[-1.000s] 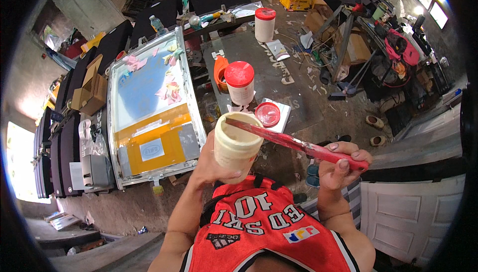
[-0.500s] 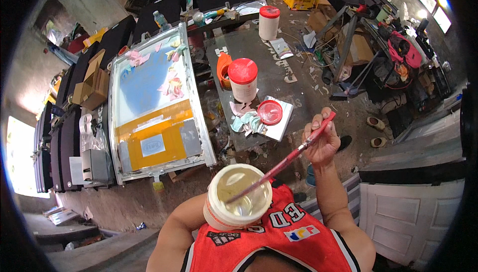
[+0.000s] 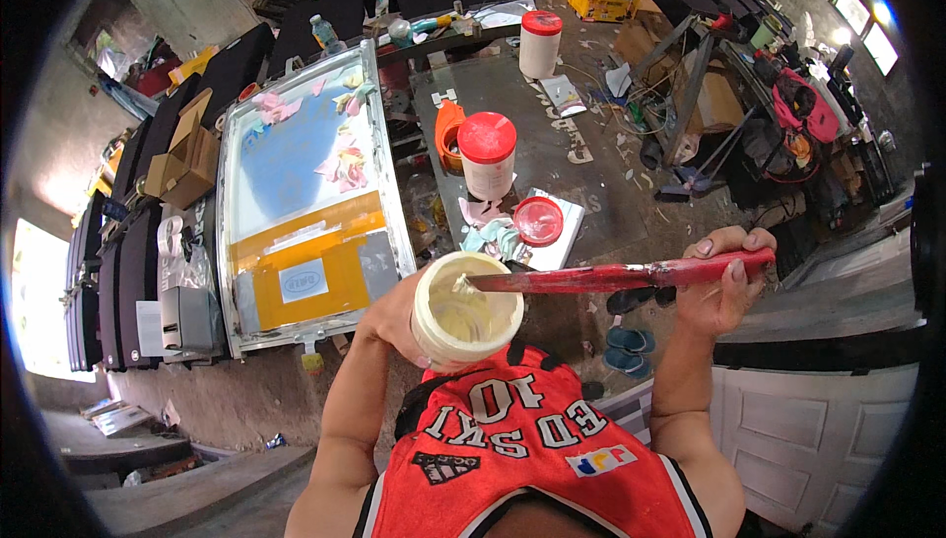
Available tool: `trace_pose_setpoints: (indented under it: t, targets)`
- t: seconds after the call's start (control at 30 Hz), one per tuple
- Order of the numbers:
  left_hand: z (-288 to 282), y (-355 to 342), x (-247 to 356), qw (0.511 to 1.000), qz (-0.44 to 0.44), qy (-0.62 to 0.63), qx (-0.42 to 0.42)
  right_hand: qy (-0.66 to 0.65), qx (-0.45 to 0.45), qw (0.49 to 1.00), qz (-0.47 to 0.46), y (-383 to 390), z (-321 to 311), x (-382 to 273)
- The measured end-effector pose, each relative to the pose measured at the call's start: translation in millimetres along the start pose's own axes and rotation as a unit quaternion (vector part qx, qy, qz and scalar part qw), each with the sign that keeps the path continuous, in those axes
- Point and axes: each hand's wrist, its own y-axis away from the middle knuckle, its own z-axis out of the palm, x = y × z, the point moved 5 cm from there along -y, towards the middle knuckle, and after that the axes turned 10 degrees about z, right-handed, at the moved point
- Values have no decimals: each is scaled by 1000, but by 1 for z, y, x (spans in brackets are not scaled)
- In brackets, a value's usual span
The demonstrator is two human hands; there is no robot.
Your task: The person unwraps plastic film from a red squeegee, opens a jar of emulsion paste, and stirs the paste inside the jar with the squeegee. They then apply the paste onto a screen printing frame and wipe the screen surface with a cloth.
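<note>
My left hand [image 3: 396, 319] is wrapped round the side of an open white plastic tub [image 3: 426, 333], held tilted in front of my chest. Its inside shows a pale yellowish coating, and part of its bottom is out of sight. My right hand [image 3: 724, 282] grips the far end of a long red stirring stick [image 3: 601, 277]. The stick lies almost level, its tip just inside the tub's mouth with a whitish smear on it. On the table beyond is a red lid [image 3: 538, 221], lying on a white box [image 3: 569, 235] beside crumpled pastel scraps [image 3: 489, 233].
A metal-framed printing screen [image 3: 396, 218] with brown tape lies at the left. Two red-lidded tubs [image 3: 488, 178] and an orange tape dispenser [image 3: 446, 132] stand on the dark table [image 3: 611, 159]. Blue slippers [image 3: 629, 351] and a white panelled door [image 3: 788, 430] are at the right.
The stick has swung from slanting down inside the tub to nearly level, its tip raised to the mouth. My right hand moved right; the tub shifted up and tilted, bringing my left hand into view.
</note>
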Motion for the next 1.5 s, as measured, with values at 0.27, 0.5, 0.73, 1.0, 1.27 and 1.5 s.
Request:
trace_pose_setpoints:
  t: [0.27,0.5,0.73,1.0,1.27,1.5]
  targets:
    - [-4,-4,12,990,73,-104,64,86,6,996,-25,5,31,-2]
    - [10,11,-9,977,120,176,-23,-38,-35,997,61,9,38,18]
    - [43,42,-125,824,-132,550,15,-270,-147,935,180,-2,32,70]
    - [33,-3,-68,923,-67,369,-87,-125,-125,977,117,-30,17,59]
    - [6,-33,3,988,54,-144,-28,165,-152,968,-110,-14,47,-23]
    - [14,-47,8,915,205,-303,171,331,-137,922,-150,15,84,-42]
